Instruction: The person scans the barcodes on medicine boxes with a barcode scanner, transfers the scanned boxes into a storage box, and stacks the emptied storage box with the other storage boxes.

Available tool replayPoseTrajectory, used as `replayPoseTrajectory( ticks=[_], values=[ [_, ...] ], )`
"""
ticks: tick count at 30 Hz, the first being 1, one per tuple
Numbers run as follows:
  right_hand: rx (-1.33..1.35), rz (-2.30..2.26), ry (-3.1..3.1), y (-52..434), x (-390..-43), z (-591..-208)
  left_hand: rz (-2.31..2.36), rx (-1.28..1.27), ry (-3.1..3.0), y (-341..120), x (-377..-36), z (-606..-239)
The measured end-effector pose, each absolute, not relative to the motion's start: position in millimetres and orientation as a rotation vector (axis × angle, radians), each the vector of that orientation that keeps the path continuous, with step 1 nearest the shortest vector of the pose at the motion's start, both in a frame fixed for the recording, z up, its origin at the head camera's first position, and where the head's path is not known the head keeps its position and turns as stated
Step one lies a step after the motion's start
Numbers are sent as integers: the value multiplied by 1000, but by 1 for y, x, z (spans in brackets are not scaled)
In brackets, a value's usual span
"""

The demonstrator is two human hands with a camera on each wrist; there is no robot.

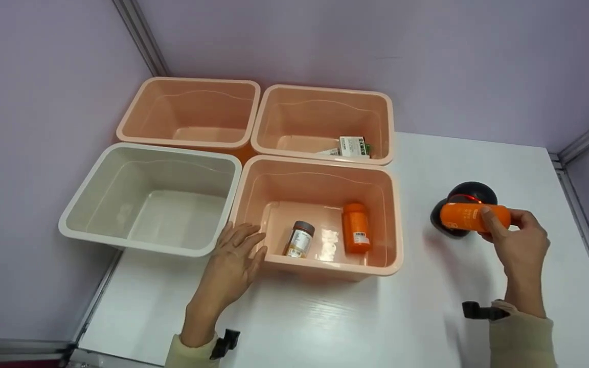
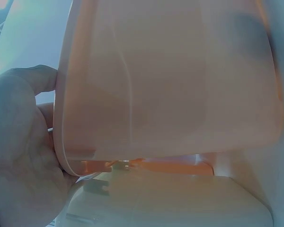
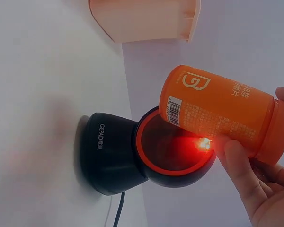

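My right hand grips an orange pill bottle by its capped end, thumb and fingers around it. The bottle lies nearly sideways in front of a black barcode scanner, whose round face glows red; its printed barcode shows near the bottom end. My left hand rests on the front left corner of a pink bin, fingers loosely extended over the rim. Inside that bin are another orange bottle, upright in outline, and a smaller brown bottle with a white label.
A grey-white bin stands left of the front pink bin. Behind them are two more pink bins, the left one and the right one, which holds small white boxes. Walls enclose the white table; a cable runs from the scanner.
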State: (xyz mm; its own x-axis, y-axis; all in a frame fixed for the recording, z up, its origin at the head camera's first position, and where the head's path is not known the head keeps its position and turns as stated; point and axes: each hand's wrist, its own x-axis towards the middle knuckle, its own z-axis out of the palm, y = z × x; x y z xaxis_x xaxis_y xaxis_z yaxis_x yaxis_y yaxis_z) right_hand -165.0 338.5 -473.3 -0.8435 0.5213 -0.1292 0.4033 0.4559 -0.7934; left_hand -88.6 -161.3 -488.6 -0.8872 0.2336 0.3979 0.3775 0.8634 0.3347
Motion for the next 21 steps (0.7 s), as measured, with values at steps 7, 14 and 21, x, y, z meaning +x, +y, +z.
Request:
replayPoseTrajectory(
  ticks=[7, 14, 21],
  values=[
    [-714, 1280, -2635, 328, -171, -467, -598, -448, -2697, -161, -89, -488],
    [-614, 1193, -2709, 319, -177, -456, -600, -443, -2702, -161, -89, -487],
    [-534, 1248, -2667, 306, -185, -444, -592, -451, -2700, -161, -89, -487]
  ],
)
